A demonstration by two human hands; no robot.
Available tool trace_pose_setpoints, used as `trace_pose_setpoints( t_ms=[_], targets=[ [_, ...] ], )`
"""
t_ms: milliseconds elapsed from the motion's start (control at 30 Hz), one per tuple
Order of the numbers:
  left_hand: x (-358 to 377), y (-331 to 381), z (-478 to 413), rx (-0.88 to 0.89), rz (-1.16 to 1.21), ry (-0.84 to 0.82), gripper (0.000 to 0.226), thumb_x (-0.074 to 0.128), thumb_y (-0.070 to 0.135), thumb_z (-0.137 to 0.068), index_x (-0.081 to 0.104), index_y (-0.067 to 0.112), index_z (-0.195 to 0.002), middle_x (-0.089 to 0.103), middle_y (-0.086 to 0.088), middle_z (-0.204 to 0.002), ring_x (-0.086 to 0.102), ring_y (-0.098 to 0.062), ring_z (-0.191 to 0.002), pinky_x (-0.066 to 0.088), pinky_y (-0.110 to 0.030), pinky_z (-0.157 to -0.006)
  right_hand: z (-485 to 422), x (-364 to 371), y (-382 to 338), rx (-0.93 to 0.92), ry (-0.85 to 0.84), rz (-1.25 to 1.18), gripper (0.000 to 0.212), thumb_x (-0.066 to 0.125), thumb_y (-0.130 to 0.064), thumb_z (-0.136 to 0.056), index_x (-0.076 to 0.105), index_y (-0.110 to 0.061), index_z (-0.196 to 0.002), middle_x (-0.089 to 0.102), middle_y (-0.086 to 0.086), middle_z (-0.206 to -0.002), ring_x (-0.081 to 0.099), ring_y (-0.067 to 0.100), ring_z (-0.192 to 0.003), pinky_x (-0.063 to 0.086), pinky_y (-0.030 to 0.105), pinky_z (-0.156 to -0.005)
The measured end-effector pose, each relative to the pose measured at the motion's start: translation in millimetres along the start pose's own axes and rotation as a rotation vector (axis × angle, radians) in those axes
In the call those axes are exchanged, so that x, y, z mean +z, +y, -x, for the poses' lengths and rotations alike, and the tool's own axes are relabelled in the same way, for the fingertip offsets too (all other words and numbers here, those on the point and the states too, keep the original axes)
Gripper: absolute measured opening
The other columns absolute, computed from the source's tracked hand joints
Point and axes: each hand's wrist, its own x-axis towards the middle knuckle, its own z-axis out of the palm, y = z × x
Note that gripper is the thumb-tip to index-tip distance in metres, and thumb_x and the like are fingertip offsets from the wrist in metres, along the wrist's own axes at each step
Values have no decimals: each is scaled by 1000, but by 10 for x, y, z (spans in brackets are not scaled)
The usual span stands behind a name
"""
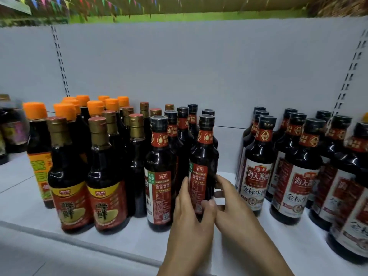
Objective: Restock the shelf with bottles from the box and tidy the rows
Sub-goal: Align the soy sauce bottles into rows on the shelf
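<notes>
Looking down from the head cam, you had both hands on one dark glass bottle with a black cap and a red neck label [203,154], right at the front of the middle group on the white shelf [123,234]. Your left hand [191,212] was wrapped round its lower left side, with the fingers running up along the label and the thumb curled across the front. Your right hand [231,198] came in from the other side with its fingers curled round the bottle's right edge, so it was a proper two-handed grip. The bottle was upright. Its base was hidden behind your hands, so I couldn't tell if it sat on the shelf or was lifted a bit.

Just beside it on the left was a matching black-capped bottle with a red and white label [159,176], and more of the same were lined up behind both. Further left stood gold-capped dark bottles with red and yellow labels [69,176], with orange-capped bottles [35,132] behind and beside them. Off to the right, across a gap of bare shelf, were rows of black-capped bottles with white labels [256,168]. Behind it all was the plain grey back panel [179,66], and coloured bunting flags [79,2] hung up top.
</notes>
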Motion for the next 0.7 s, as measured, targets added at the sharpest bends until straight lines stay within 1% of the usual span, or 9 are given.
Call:
trace_pose_setpoints(
  t_ms=[67,167,233,300,367,433,467,600,700],
  targets=[
    [10,-15,-12,7,19,-9,72,57,45,-97,11,57,-152,33,27,-152,40,18,-126,36,-12,-99,34,-16,-2,6,26,-20,57,68,-38,-92,37,-63,-134,47,-29,-121,62,-5,-103,52,20,-91],
    [24,13,1,-3,36,-37,67,60,51,-94,18,64,-144,42,28,-145,47,10,-126,43,-22,-103,109,-42,12,33,61,-64,48,67,-35,-93,45,-65,-123,46,-30,-110,63,-2,-101,55,24,-90],
    [48,56,4,-20,57,-66,57,61,53,-92,24,75,-129,47,34,-135,52,16,-116,47,-21,-98,163,-86,36,53,93,-74,46,67,-37,-91,46,-67,-118,46,-33,-107,64,-3,-97,57,29,-88],
    [93,80,17,-25,65,-108,49,61,54,-92,28,78,-119,46,44,-121,50,27,-104,45,-13,-88,233,-136,58,69,126,-91,46,68,-39,-88,44,-69,-114,48,-32,-108,63,-6,-93,57,28,-84],
    [147,99,38,-15,79,-119,47,60,52,-93,34,71,-127,43,45,-120,46,31,-103,46,-14,-89,331,-193,75,83,178,-143,50,70,-37,-88,45,-68,-119,56,-28,-115,62,-8,-96,56,27,-86],
    [220,86,45,-7,93,-103,50,61,50,-93,41,59,-138,45,36,-123,49,24,-107,51,-28,-98,438,-265,91,88,224,-202,50,73,-35,-90,48,-61,-123,63,-30,-118,61,-10,-107,52,26,-92],
    [258,88,50,-3,100,-108,50,63,50,-92,45,57,-138,47,33,-120,52,19,-108,52,-33,-99,491,-310,96,90,239,-216,48,73,-32,-90,50,-58,-123,64,-33,-117,60,-12,-109,50,23,-92],
    [415,134,72,-6,112,-169,44,68,60,-81,49,68,-120,48,32,-105,62,1,-103,55,-37,-95,646,-520,157,121,280,-132,43,69,-27,-94,51,-54,-122,63,-35,-114,57,-16,-108,49,15,-87],
    [501,185,76,-33,143,-194,40,76,57,-78,47,65,-104,53,30,-112,63,-4,-102,55,-39,-91,719,-635,217,153,331,-31,40,68,-30,-95,50,-55,-119,62,-27,-111,59,-13,-100,50,12,-78]
  ],
)
